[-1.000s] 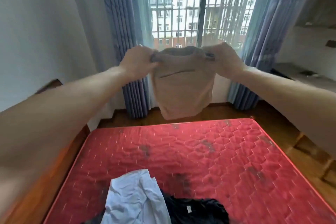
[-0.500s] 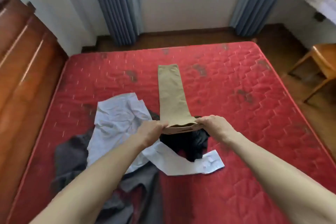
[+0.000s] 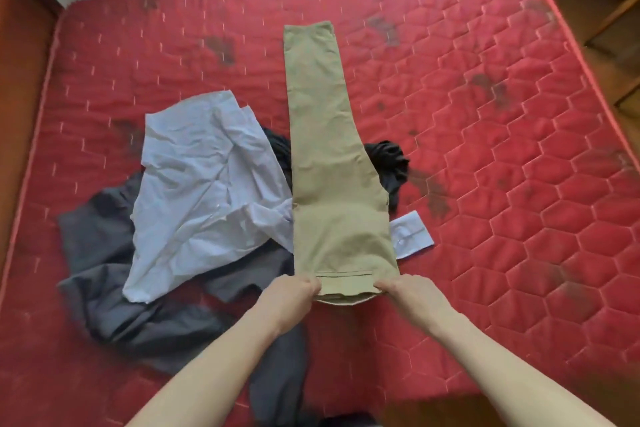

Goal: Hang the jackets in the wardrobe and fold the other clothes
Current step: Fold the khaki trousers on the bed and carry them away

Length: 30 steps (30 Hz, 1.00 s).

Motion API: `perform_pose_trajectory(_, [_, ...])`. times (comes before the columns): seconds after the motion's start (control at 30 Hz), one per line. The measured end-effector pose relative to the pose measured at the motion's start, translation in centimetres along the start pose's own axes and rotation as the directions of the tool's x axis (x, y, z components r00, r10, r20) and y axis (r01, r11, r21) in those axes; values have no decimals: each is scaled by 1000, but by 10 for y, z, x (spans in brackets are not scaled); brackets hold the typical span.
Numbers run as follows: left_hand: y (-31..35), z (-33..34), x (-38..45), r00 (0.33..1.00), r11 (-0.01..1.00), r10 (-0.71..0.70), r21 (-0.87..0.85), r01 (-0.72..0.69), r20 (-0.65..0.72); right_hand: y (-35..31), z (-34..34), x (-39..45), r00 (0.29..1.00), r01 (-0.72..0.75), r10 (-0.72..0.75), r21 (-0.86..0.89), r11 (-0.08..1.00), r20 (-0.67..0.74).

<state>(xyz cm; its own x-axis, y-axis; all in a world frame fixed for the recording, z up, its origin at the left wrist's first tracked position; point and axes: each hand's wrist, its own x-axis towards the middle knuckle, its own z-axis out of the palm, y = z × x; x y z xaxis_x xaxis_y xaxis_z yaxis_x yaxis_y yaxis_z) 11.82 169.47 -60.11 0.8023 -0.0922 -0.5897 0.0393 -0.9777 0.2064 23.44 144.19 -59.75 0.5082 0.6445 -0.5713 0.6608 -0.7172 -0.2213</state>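
Furthest left on the red mattress (image 3: pixel 485 149) lies a dark grey garment (image 3: pixel 100 236), limp and spread out; by its look it may be a jacket, heavy enough to want lifting at the shoulders. Over it sits a crumpled pale blue shirt (image 3: pixel 201 184), thin and light, which will crease and slide easily. A black garment (image 3: pixel 389 158) shows bunched just behind. Then the khaki trousers (image 3: pixel 329 149), laid lengthwise with the legs doubled together, hems far away and waistband nearest, resting partly over the shirt and the black cloth. The left hand (image 3: pixel 291 298) pinches the waistband's left corner and the right hand (image 3: pixel 412 291) pinches its right corner, fingers curled onto the cloth. The fabric looks like a mid-weight cotton: soft, floppy, not slippery, holding a fold well. The waistband is the stiffest part, so the corners are the sound place to grip; for folding, the hems would be next to take hold of
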Motion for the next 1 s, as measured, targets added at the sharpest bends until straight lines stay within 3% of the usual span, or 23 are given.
perform_pose_trajectory(0.27, [14, 91, -3, 997, 999, 45, 3, -46, 69, -17, 102, -22, 998, -51, 55, 112, 992, -33])
perform_pose_trajectory(0.67, [33, 171, -26, 973, 977, 209, -60, -204, 97, -23, 163, -66, 997, 59, -60, -27, 998, -43])
perform_pose_trajectory(0.8, [35, 190, -29, 952, 960, 279, -41, -276, 127, -18, 188, -72, 985, 170, -170, -89, 981, 10])
perform_pose_trajectory(0.9, [28, 204, -24, 936, 940, 341, -12, -341, 82, -11, 206, -66, 977, 212, -207, -106, 971, 56])
perform_pose_trajectory(1.0, [25, 217, -14, 918, 930, 367, 34, -367, -147, -9, 216, -49, 953, 255, -276, -161, 953, -124])
